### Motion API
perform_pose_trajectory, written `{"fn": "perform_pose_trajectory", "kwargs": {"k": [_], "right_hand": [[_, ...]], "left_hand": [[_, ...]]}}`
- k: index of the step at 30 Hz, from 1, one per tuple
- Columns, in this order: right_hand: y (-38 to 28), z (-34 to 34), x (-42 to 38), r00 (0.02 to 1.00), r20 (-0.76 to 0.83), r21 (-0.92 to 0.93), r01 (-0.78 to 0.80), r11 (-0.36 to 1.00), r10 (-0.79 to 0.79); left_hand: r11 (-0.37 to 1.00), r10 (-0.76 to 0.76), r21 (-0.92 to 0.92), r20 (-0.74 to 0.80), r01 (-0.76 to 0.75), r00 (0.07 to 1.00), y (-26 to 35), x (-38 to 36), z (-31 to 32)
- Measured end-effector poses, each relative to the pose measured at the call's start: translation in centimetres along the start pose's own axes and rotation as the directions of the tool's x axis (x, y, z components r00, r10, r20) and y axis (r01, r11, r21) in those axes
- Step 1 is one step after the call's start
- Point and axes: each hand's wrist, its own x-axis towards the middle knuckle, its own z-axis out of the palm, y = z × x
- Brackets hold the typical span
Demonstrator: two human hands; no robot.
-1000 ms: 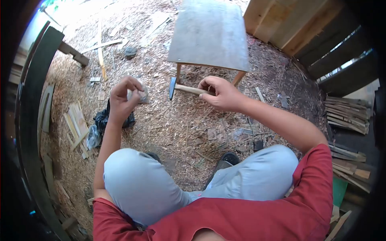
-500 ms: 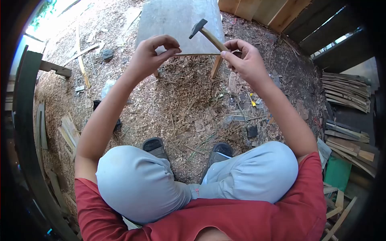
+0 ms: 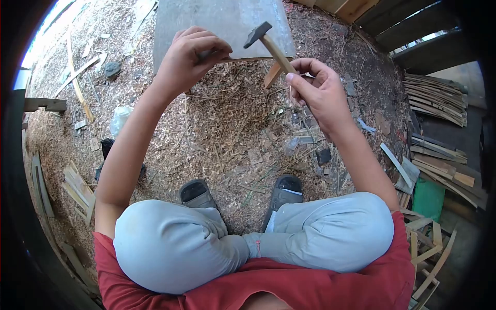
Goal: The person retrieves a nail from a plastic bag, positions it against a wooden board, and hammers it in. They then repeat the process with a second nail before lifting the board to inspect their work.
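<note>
A hammer (image 3: 275, 51) with a dark metal head and a wooden handle is held in my right hand (image 3: 321, 90), head raised and pointing up and left. My left hand (image 3: 194, 62) is at the near edge of a grey board (image 3: 222, 20), its fingers curled and pressed together. Whatever those fingers may pinch is too small or hidden to name. The board stands on wooden legs, one of which (image 3: 272, 75) shows just left of my right hand.
Wood shavings and scraps cover the ground. Stacked thin slats (image 3: 436, 98), more wood pieces and a green object (image 3: 428, 200) lie at the right. A clear plastic bag (image 3: 120, 121) and loose sticks (image 3: 77, 85) are at the left. My sandalled feet are below.
The view has shifted, and the board sits further left in it. My left hand has turned, its fingers now closer together at the board's edge. The hammer stays in my right hand.
</note>
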Motion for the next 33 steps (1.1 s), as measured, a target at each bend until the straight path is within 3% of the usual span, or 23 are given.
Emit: {"fn": "perform_pose_trajectory", "kwargs": {"k": [14, 20, 22, 28, 33], "right_hand": [[0.8, 1.0, 1.2, 1.0, -0.012, -0.015, -0.009, 1.0, 0.009], [0.3, 0.9, 1.2, 0.999, 0.006, 0.037, -0.048, 0.998, 0.048], [0.1, 1.1, 1.1, 0.999, -0.008, -0.007, -0.034, 0.999, 0.034], [0.2, 0.9, 1.3, 0.999, 0.023, -0.015, -0.038, 0.999, 0.038], [0.4, 0.5, 1.2, 0.997, 0.056, 0.03, -0.047, 0.998, 0.045]], "left_hand": [[0.989, 0.055, 0.133, 0.023, -0.058, 0.998, 1.1, 1.1, -0.8], [0.993, -0.028, 0.116, -0.041, 0.033, 0.999, 1.4, 0.4, 0.1], [0.977, -0.191, -0.098, -0.031, 0.188, 0.981, 1.1, 0.0, 0.7], [0.961, -0.235, -0.171, -0.097, 0.216, 0.967, 0.6, -0.6, 1.5], [0.976, -0.198, -0.104, -0.084, 0.189, 0.977, 0.7, -0.7, 1.3]]}}
